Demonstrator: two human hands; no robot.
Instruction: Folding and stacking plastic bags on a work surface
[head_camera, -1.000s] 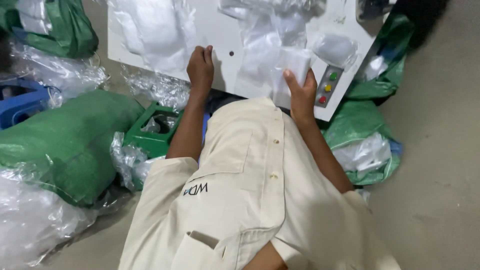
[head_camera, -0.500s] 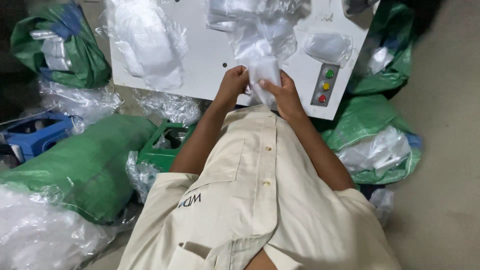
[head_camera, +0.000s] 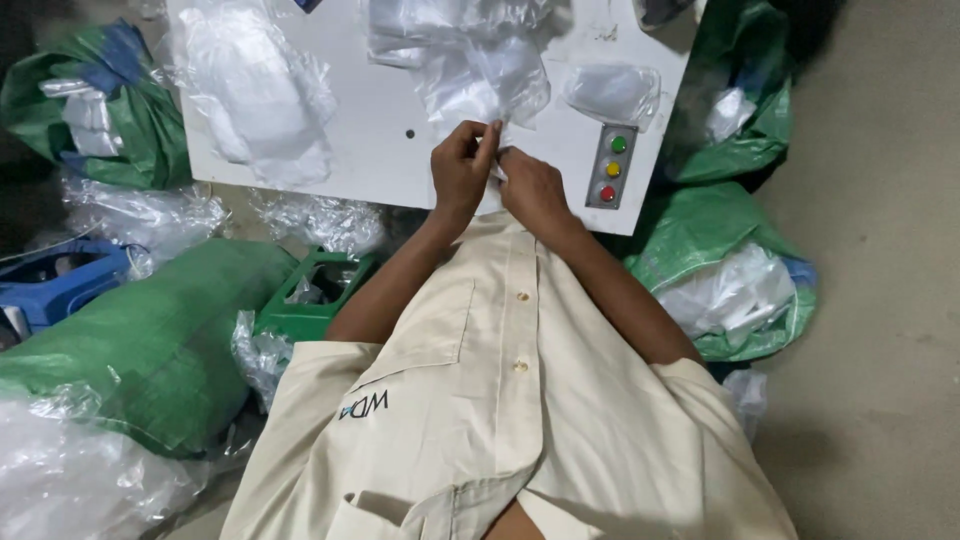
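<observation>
Centrally, clear plastic bag (head_camera: 487, 85) between hands (head_camera: 500, 175)

The person is wearing a cream, short-sleeved cotton work shirt (head_camera: 520, 420) that is filling the lower middle of the frame, its front placket running up the centre with small pale round buttons (head_camera: 519, 366) showing along it. A flat chest pocket (head_camera: 425, 325) is sitting left of the placket, dark printed lettering is lying below it, and a flapped pocket is showing at the bottom edge. Both forearms are emerging bare from the sleeves, and the left hand (head_camera: 462, 168) and right hand (head_camera: 533, 190) are wearing no gloves.
</observation>
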